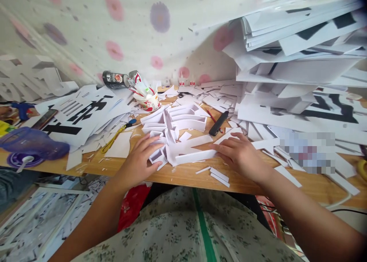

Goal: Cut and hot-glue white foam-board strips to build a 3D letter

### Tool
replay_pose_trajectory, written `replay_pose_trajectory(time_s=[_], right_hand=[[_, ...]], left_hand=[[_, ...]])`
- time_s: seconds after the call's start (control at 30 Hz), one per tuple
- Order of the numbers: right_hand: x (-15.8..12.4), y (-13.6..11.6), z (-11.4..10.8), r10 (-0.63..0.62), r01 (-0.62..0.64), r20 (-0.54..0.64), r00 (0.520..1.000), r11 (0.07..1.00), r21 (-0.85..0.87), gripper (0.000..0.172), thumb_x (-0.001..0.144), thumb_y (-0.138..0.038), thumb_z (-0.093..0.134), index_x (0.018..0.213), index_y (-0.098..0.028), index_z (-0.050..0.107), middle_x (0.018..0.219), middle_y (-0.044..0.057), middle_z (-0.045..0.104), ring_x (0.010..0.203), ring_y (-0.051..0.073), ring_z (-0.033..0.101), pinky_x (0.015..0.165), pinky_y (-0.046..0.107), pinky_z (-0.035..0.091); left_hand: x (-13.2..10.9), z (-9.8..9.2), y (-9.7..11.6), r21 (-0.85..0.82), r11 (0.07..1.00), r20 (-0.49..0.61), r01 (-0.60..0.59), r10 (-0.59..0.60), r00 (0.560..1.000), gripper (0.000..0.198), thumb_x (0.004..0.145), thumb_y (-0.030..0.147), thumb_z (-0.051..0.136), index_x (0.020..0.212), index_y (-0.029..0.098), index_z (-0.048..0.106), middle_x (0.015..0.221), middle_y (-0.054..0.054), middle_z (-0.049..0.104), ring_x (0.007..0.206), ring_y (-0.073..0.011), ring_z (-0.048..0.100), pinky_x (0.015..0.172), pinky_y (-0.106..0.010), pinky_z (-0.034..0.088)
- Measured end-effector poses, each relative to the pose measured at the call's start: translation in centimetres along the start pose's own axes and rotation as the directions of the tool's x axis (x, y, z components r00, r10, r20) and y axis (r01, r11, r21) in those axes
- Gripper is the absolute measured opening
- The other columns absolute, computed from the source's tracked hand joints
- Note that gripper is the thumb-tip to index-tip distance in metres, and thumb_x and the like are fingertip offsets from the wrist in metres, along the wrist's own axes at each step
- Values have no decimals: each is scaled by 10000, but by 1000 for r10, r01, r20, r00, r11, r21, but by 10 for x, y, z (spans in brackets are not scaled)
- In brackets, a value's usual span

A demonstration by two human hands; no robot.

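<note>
A white built-up shape of thin upright strips (174,134) lies on the wooden table (183,176) in front of me. My left hand (142,158) rests on its near left end, fingers stretched flat over the strips. My right hand (239,153) lies flat on its right side, fingertips pressing the long front strip (195,157). Neither hand grips anything. A few loose white offcuts (219,176) lie near the table's front edge between my hands.
A black utility knife (218,123) and a red pencil lie behind the shape. Yellow-handled scissors (114,137), a paper cup of scraps (147,99), a tipped can (116,79) and a blue glue gun (23,109) stand left. High stacks of printed white sheets (301,63) fill the right.
</note>
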State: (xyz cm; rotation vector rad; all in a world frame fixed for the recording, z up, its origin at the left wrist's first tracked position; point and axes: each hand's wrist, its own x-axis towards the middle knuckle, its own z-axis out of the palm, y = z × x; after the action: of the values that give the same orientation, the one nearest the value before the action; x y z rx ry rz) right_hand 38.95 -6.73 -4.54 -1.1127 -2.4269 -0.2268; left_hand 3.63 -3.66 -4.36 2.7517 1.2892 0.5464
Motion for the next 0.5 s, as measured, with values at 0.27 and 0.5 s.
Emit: replay_pose_trajectory(time_s=[0.27,0.5], right_hand=[[6,-10,12,42,-43,79,996,999,18,301,972,-150,503,1218,-242,651,856,9,715,773,189,627,888,386,328],[3,-9,19,31,-32,51,998,999,11,285,942,-140,541,1190,-210,662,894,31,721,817,201,643,969,422,316]], left_hand=[[-2,-2,-1,-43,995,-58,-93,90,994,275,898,252,589,1170,209,598,1357,-103,540,1415,-324,309,1161,-553,314],[-5,-1,2,-62,991,-71,-116,112,991,286,899,193,573,1179,227,620,1345,-99,534,1397,-322,335,1139,-564,341]])
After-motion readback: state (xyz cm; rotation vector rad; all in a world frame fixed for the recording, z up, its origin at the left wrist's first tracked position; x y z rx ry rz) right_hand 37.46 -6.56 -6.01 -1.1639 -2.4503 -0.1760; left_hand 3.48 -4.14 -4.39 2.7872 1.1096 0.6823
